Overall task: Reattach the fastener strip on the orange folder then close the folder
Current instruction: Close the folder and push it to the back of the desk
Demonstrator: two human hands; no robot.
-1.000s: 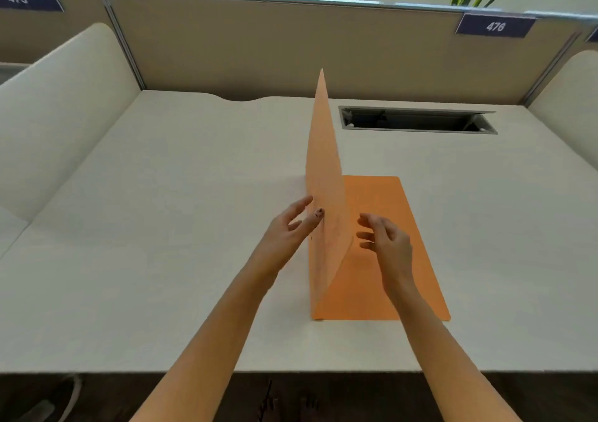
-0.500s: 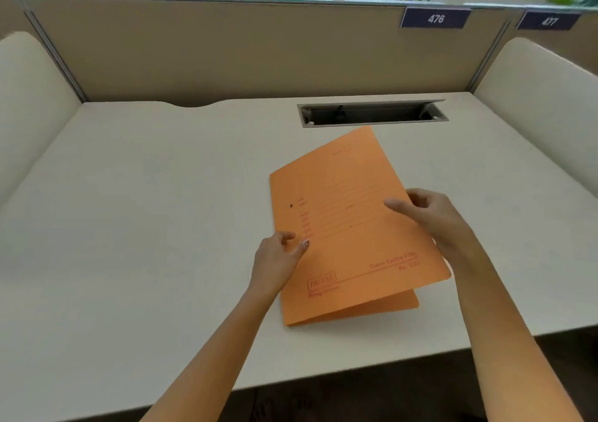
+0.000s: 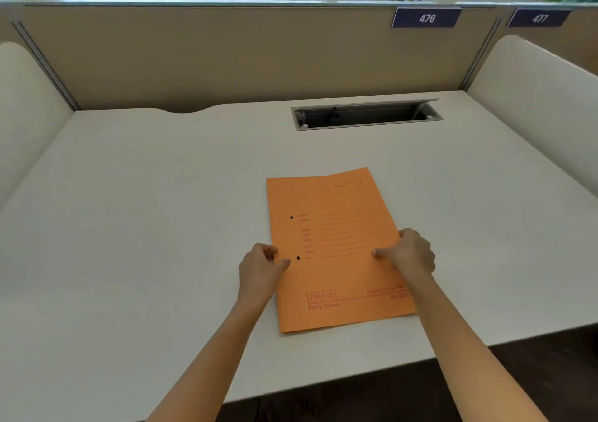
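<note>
The orange folder (image 3: 336,247) lies shut and flat on the pale desk (image 3: 145,227), printed cover up, with two small dark holes near its left spine edge. My left hand (image 3: 260,268) pinches the spine edge beside the lower hole, thumb on top. My right hand (image 3: 409,253) holds the right edge, thumb pressed flat on the cover. The fastener strip is hidden inside the folder.
A rectangular cable slot (image 3: 365,116) is cut into the desk behind the folder. Beige partitions (image 3: 226,56) wall the back, with padded side panels (image 3: 543,98) left and right. The desk's front edge runs just below the folder.
The front cover, upright a second ago, has swung down to the right and now lies flat on the back cover. Both hands have settled on the folder's side edges.
</note>
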